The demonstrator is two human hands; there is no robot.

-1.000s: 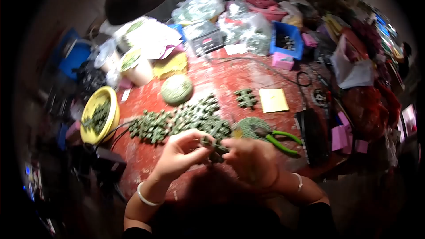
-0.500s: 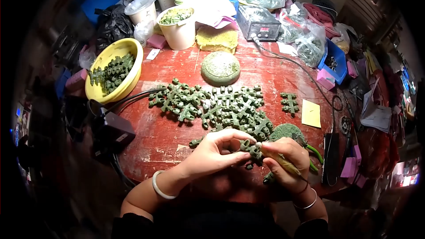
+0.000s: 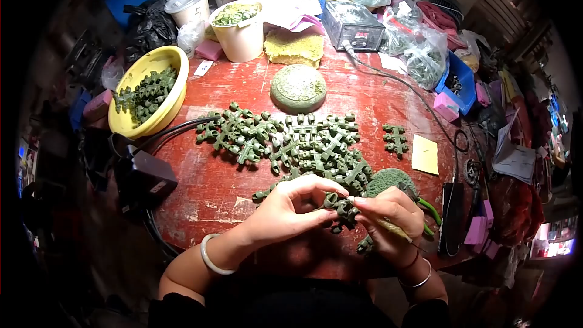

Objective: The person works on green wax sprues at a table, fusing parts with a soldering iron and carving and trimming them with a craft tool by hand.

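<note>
My left hand grips a small green branched piece between thumb and fingers, just above the table's front part. In my right hand is a pen-like tool, its light tip touching or very close to the piece. Behind both hands spreads a pile of similar green pieces on the red table. A round green pad and green-handled pliers lie beside my right hand, partly hidden by it.
A yellow basin with green pieces stands at the left, near a dark device. Further back are a round stone-like block, a white bucket and a control box with a cable. A yellow note lies right.
The view has shifted slightly, so the table things appear a little further left and up. The piece in my left hand looks slightly turned, and my right hand's hold on the tool has shifted a little.
</note>
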